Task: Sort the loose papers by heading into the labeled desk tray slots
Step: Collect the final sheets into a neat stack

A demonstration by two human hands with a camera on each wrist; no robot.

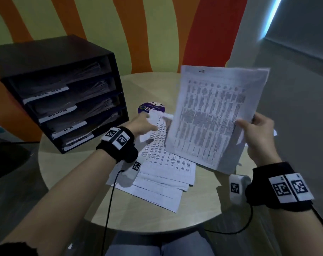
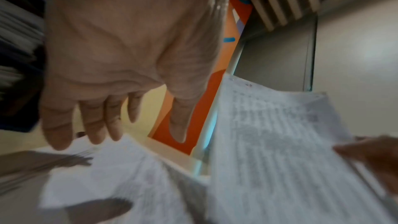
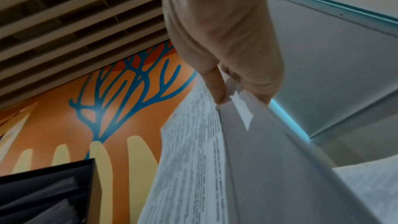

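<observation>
Right hand [image 1: 256, 133] up close on the near right, thumb in front and fingers behind, pinching the right edge of a printed sheaf [image 1: 212, 115] and holding it raised and tilted above the round table [image 1: 68, 174]. From the right wrist view the thumb and fingers [image 3: 217, 84] clamp several sheets together, print on the front, blank grey backs behind.

Left hand [image 1: 142, 124] reaches forward over the loose papers [image 1: 162, 170] lying fanned on the table, fingers stretched out straight and spread, holding nothing; the left wrist view shows the fingers [image 2: 94, 125] hovering just above a sheet, and whether they touch it is unclear through the blur.

Over on the far left of the table stands the black desk tray [image 1: 61, 89], four slots stacked one above another, each with a white label strip and each already holding paper. Label text is too blurred to read. Beyond the loose papers, a purple round sticker [image 1: 147, 108] peeks out, partly covered.
</observation>
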